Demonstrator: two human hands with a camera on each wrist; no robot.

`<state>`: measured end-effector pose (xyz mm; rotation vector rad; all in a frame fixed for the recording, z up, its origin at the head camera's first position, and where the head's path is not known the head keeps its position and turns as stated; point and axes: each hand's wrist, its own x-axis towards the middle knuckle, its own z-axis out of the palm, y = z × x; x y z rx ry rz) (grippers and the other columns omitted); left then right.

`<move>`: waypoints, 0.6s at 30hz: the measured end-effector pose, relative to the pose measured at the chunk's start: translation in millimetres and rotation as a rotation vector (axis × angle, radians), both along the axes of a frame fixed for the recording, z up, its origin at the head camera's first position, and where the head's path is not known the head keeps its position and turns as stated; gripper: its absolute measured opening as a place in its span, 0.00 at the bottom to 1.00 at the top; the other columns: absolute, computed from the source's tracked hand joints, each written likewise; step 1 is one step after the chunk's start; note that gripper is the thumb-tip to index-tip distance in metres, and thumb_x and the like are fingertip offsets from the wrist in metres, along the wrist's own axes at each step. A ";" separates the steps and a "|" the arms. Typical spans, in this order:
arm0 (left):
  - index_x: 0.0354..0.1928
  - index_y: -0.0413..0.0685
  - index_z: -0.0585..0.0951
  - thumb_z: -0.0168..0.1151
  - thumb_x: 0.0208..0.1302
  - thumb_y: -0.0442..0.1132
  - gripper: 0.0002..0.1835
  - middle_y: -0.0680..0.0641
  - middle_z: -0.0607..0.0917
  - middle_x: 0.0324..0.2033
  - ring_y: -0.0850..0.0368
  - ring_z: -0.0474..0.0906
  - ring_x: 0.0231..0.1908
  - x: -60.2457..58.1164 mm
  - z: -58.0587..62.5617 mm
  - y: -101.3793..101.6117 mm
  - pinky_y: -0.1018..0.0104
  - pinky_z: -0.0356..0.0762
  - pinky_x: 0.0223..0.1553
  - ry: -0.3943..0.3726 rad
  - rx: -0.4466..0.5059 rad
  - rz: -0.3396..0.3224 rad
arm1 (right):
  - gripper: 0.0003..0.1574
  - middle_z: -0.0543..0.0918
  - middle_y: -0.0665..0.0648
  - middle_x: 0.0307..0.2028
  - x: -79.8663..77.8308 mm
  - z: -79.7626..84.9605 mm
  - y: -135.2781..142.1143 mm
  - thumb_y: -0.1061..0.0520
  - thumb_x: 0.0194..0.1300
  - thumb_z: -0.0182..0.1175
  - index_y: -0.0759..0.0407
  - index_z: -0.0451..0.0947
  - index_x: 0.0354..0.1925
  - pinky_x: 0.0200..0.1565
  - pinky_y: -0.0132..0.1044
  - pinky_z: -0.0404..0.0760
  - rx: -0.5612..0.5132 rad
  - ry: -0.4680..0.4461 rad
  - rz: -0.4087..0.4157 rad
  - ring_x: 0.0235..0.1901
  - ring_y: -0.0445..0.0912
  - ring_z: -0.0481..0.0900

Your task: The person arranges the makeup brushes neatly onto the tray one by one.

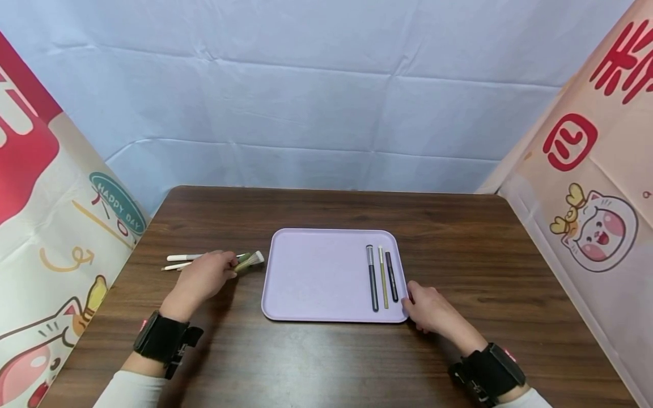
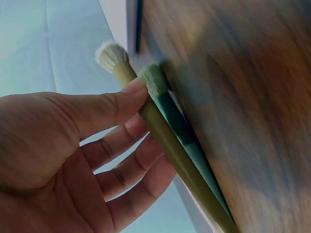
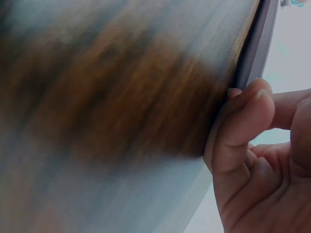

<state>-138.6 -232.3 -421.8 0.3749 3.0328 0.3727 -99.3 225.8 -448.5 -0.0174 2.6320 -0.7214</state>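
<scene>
My left hand (image 1: 203, 279) pinches an olive-handled makeup brush (image 2: 167, 141) between thumb and fingers, just below its pale bristles, at the left of the table. Alongside it lies a green brush (image 2: 177, 116), with white-handled brushes (image 1: 183, 257) partly hidden behind the hand. A lilac tray (image 1: 316, 277) sits at the middle. On its right side lie a dark grey brush (image 1: 373, 281), a thin olive brush (image 1: 382, 277) and a short black stick-like tool (image 1: 391, 277). My right hand (image 1: 431, 309) grips the tray's right rim near the front corner, fingers curled at the edge.
The dark wooden table (image 1: 459, 243) carries everything. A pale blue cloth (image 1: 306, 113) hangs behind it, and printed sheets (image 1: 576, 238) stand along both sides. Each wrist wears a black strap (image 1: 163, 343).
</scene>
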 end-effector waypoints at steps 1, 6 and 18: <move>0.39 0.48 0.83 0.72 0.62 0.36 0.07 0.48 0.84 0.34 0.50 0.82 0.36 -0.7 0.3 1.7 0.50 0.78 0.35 -0.002 0.000 0.005 | 0.07 0.75 0.56 0.21 0.1 0.1 -0.2 0.58 0.75 0.54 0.62 0.72 0.44 0.19 0.39 0.75 -0.001 0.000 -0.001 0.16 0.47 0.75; 0.39 0.47 0.83 0.72 0.62 0.37 0.06 0.50 0.83 0.31 0.52 0.79 0.32 -3.1 3.3 11.8 0.52 0.77 0.34 -0.019 -0.001 0.017 | 0.07 0.75 0.56 0.21 1.3 1.0 -0.1 0.59 0.75 0.53 0.63 0.72 0.44 0.19 0.39 0.75 -0.003 0.010 0.009 0.16 0.46 0.75; 0.38 0.47 0.84 0.71 0.63 0.40 0.07 0.49 0.83 0.30 0.53 0.79 0.30 -13.9 8.0 30.9 0.53 0.76 0.32 -0.074 0.024 0.034 | 0.06 0.75 0.56 0.21 1.1 2.0 -0.5 0.58 0.75 0.53 0.62 0.72 0.44 0.19 0.39 0.75 -0.003 -0.004 -0.003 0.16 0.47 0.75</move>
